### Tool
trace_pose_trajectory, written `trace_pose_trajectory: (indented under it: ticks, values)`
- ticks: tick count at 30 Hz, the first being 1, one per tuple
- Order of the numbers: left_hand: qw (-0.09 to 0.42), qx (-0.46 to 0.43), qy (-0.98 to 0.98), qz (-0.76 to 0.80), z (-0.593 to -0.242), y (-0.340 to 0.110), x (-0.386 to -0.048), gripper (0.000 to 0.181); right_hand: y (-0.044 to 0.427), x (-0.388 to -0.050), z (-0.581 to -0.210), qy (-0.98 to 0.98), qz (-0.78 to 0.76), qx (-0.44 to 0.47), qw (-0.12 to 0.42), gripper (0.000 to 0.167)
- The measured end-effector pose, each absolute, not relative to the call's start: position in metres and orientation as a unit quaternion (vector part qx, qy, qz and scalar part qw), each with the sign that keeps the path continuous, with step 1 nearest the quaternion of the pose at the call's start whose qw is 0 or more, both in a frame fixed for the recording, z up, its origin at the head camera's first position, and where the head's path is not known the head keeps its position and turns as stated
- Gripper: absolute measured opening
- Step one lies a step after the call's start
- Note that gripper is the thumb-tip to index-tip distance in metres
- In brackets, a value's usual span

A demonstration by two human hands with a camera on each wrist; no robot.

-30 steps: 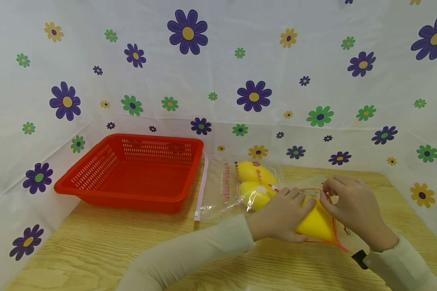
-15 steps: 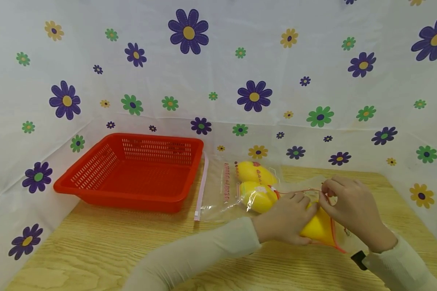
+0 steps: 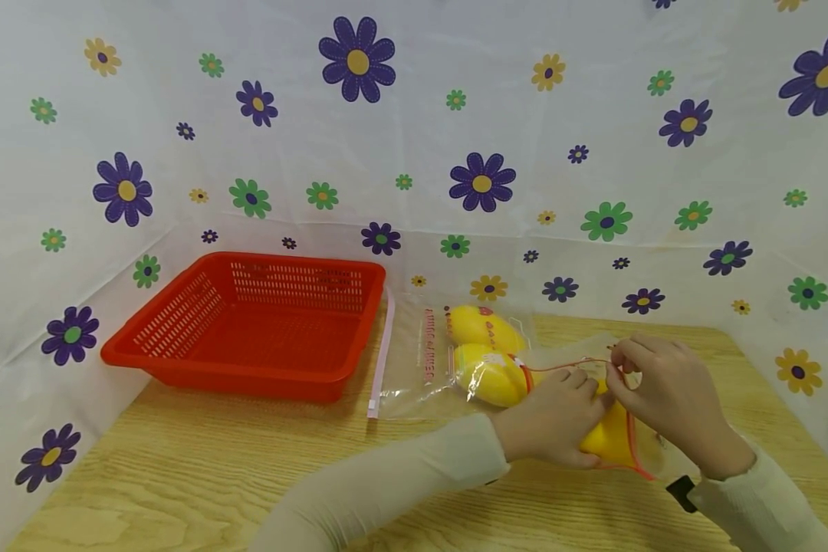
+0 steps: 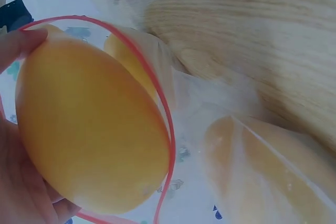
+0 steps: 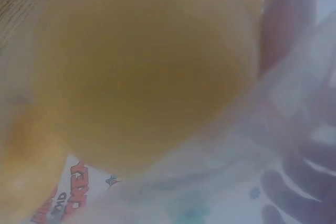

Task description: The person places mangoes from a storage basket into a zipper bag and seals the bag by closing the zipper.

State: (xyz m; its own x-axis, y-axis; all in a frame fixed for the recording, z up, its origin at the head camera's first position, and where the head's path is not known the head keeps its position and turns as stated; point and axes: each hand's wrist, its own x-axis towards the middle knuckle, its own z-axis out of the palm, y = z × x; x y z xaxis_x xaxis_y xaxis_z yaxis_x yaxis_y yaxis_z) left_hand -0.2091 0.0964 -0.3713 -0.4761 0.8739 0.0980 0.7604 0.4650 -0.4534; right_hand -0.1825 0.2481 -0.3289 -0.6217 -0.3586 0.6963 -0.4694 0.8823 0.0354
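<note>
In the head view my left hand (image 3: 559, 422) grips a yellow mango (image 3: 607, 441) at the red-rimmed mouth of a clear zip bag (image 3: 633, 452). The left wrist view has this mango (image 4: 94, 124) partly inside the red rim, thumb and fingers around it. Another yellow mango (image 4: 131, 64) shows deeper in that bag. My right hand (image 3: 669, 395) pinches the bag's upper edge between thumb and forefinger, keeping the mouth apart. Through the hazy film, the right wrist view gives a blurred yellow mango (image 5: 147, 77) and a second yellow one (image 5: 31, 166).
A second clear bag (image 3: 410, 368) with a pink slider strip lies left of my hands, holding yellow mangoes (image 3: 486, 376). Farther left stands a red plastic basket (image 3: 248, 376). Everything rests on a wood-grain table (image 3: 200, 468), with a flowered white sheet (image 3: 414, 130) behind.
My left hand has moved right with the mango, farther into the red-rimmed bag. More of the mangoes in the other bag now shows. My right hand stays nearly in place.
</note>
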Motion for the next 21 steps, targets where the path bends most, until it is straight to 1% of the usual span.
trace_pose_trajectory:
  ticks: [3, 6, 13, 21]
  values:
    - [0.137, -0.483, -0.847, 0.176, -0.372, 0.099, -0.211, 0.085, 0.248, -0.182, -0.329, -0.899, 0.075, 0.228, 0.367, 0.019]
    - [0.126, -0.482, -0.848, 0.179, -0.374, 0.102, -0.213, 0.087, 0.248, -0.182, -0.329, -0.899, 0.075, 0.228, 0.368, 0.018]
    - [0.140, -0.487, -0.841, 0.192, -0.378, 0.107, -0.218, 0.085, 0.249, -0.182, -0.330, -0.894, 0.076, 0.233, 0.374, 0.016]
    - [0.121, -0.491, -0.842, 0.189, -0.380, 0.116, -0.221, 0.088, 0.248, -0.183, -0.330, -0.896, 0.077, 0.229, 0.373, 0.016]
